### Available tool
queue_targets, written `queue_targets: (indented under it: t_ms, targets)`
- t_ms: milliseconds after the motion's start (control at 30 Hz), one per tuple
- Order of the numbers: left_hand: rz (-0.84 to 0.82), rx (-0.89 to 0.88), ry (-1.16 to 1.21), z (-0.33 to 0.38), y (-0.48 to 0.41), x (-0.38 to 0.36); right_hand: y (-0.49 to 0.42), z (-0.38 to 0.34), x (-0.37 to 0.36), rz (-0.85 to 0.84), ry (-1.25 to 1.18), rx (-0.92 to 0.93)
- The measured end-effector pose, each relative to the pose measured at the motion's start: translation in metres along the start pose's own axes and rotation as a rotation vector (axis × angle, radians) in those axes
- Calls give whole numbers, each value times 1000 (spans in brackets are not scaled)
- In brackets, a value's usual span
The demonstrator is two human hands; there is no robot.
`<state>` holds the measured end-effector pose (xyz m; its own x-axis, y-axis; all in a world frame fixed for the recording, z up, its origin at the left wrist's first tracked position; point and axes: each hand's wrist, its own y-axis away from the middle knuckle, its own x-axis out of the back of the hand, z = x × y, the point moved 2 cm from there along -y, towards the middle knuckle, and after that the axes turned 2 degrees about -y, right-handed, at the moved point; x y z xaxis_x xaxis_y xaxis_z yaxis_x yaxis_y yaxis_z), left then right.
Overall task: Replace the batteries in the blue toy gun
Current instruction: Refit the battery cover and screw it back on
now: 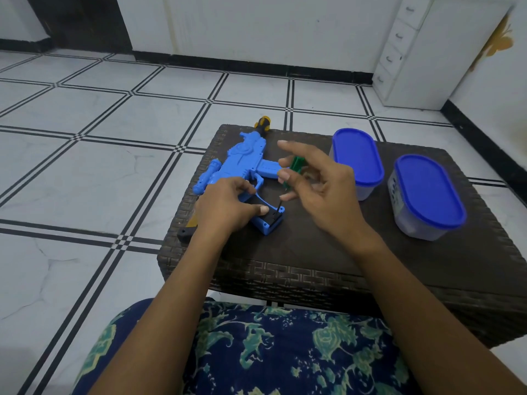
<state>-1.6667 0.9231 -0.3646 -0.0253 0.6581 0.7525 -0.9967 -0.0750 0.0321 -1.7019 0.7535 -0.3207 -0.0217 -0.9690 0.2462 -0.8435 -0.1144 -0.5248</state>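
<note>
Blue toy gun [242,163] is laid on the woven table [313,246], its handle clasped by the left hand [225,203]. The green screwdriver [296,166] is pinched by the right hand [322,189], tip at the handle's base. If leaned, the screw head could be stripped.

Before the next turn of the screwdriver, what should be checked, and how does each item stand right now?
1. Blue toy gun lies flat on the wicker table: ok.
2. Left-hand grip holds the gun's handle steady: ok.
3. Right-hand grip pinches the green screwdriver: ok.
4. Screwdriver tip seated in a screw at the handle's base: cannot tell, too small.
5. Fresh batteries within reach: cannot tell; both blue-lidded containers are closed.
</note>
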Motion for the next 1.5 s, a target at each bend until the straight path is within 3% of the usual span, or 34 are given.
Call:
queue_targets:
  t_ms: [233,433,633,1133,1333,1500]
  targets:
    - [3,-7,0,1,1,1,0,-2,0,-51,-23,-10]
    - [3,-12,-7,1,1,1,1,-1,0,45,-4,23]
    - [4,-11,-17,2,2,2,0,-3,-1,-18,-44,4]
    - [9,-16,4,2,2,1,-2,-6,0,52,-168,-48]
    - [14,-16,17,2,3,2,-1,-7,0,-17,-200,-58]
    - [8,-19,15,3,3,2,-2,-8,2,60,-165,-50]
